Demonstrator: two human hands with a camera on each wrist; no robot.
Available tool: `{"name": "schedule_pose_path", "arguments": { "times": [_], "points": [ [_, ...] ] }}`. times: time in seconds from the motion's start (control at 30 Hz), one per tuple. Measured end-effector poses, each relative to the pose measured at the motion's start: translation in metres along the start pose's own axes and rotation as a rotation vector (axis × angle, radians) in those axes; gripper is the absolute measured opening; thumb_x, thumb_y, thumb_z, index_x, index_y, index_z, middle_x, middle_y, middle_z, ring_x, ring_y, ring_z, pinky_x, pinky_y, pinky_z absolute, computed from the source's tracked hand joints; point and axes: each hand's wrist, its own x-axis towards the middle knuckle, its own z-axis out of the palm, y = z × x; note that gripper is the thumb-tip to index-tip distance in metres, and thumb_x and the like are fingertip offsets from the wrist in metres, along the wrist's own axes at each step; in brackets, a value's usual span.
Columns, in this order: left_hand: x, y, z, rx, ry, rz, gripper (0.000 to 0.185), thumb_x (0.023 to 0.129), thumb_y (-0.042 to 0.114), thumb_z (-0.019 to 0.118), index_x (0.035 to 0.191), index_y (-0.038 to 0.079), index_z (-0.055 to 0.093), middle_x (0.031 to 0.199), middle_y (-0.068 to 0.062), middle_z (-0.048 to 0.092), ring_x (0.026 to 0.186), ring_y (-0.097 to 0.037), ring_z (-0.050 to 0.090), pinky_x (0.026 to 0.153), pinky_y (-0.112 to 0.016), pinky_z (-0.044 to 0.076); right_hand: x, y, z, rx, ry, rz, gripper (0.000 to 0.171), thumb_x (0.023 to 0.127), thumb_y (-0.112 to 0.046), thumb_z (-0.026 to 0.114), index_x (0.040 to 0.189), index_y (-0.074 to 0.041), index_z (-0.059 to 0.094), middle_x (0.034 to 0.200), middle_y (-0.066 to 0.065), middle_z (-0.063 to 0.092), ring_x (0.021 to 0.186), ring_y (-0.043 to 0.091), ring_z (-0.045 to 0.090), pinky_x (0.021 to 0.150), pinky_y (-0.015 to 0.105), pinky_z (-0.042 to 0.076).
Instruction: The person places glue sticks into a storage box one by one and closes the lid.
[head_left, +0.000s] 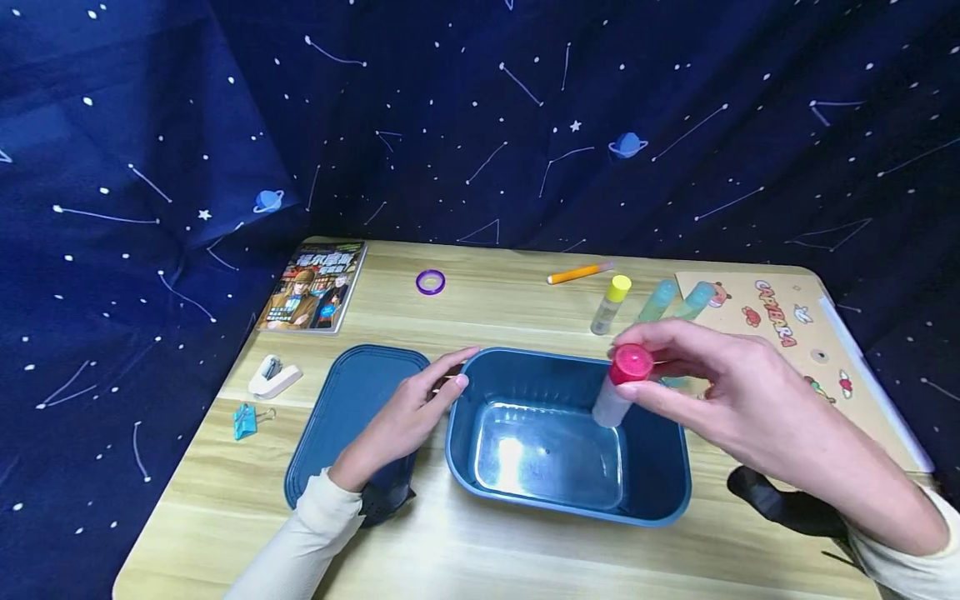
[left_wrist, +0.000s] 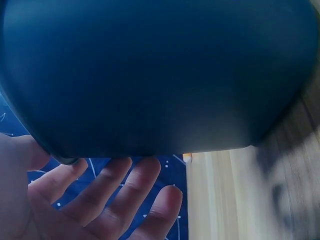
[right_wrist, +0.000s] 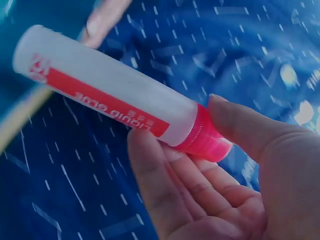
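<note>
The right hand (head_left: 738,400) pinches a glue bottle (head_left: 617,392) by its red cap, thumb on one side and fingers on the other. The bottle hangs cap-up over the right part of a blue bin (head_left: 660,467), with its lower end inside the bin's opening. The right wrist view shows the bottle (right_wrist: 107,97) as white plastic with a red label. Apart from the bottle's lower end, the bin's glossy floor shows nothing lying on it.

The left hand (head_left: 408,412) rests against the bin's left wall near the rim with fingers straight and holds nothing. In the left wrist view the fingers (left_wrist: 107,192) lie spread below the bin's dark outer wall (left_wrist: 160,75).

The bin stands on a wooden desk (head_left: 480,550). A blue lid (head_left: 337,417) lies flat just left of the bin, partly under the left forearm. Behind the bin stand a yellow-capped bottle (head_left: 610,305) and two green-capped bottles (head_left: 675,302).
</note>
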Motion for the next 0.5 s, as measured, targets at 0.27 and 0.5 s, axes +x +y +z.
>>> {"name": "schedule_pose_path", "arguments": {
  "times": [0.27,0.5],
  "points": [
    [0.0,-0.001,-0.001,-0.017,0.001,-0.002,0.044,0.112,0.037,0.045,0.155,0.033,0.048,0.142,-0.003,0.064,0.116,-0.02,0.066,0.099,-0.044,0.055,0.051,-0.004,0.054,0.262,-0.305,-0.028,0.028,0.089,-0.018,0.083,0.115,-0.017,0.071,0.105,-0.005,0.074,0.097,0.007,0.073,0.089,0.027,0.062],
    [0.001,-0.004,0.0,-0.029,-0.005,-0.01,0.044,0.111,0.037,0.046,0.155,0.032,0.048,0.146,-0.002,0.063,0.116,-0.02,0.067,0.098,-0.041,0.054,0.076,0.013,0.098,0.288,-0.429,-0.014,0.029,0.086,-0.006,0.084,0.111,-0.011,0.07,0.106,0.001,0.073,0.099,0.013,0.073,0.09,0.026,0.061]
  ]
}}
